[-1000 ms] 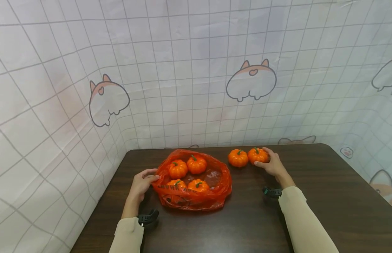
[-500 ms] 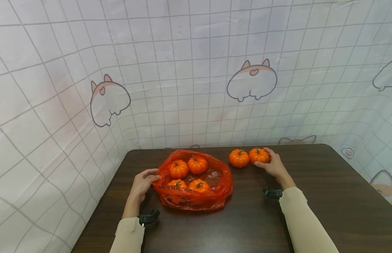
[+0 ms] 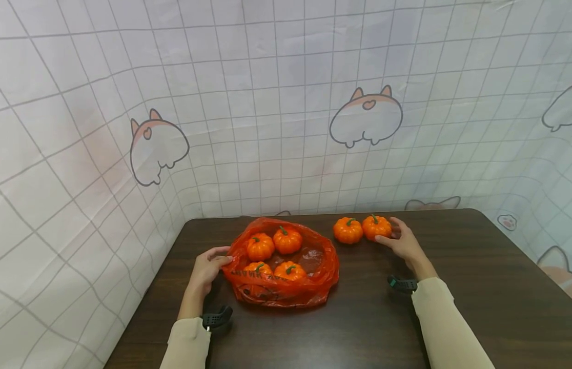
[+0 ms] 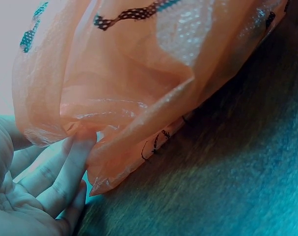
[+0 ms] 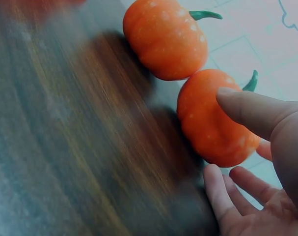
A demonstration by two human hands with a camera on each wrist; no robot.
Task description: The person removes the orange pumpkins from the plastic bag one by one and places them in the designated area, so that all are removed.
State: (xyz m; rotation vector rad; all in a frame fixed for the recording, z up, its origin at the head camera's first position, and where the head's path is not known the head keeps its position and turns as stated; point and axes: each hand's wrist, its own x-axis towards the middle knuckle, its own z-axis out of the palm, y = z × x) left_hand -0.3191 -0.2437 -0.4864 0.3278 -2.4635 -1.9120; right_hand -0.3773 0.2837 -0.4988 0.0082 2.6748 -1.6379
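Red bag point(image 3: 324, 294), black lettering point(image 3: 250, 274), 4 pumpkins point(image 3: 287, 241) inside

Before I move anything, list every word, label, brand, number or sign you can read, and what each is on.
"THANK YOU", most likely, flipped and creased: red plastic bag, near its front rim.
Unreadable: other dark marks on the bag in the left wrist view, too creased and broken up.
No readable text: pumpkins, wall covering (only drawings and grid lines), table.
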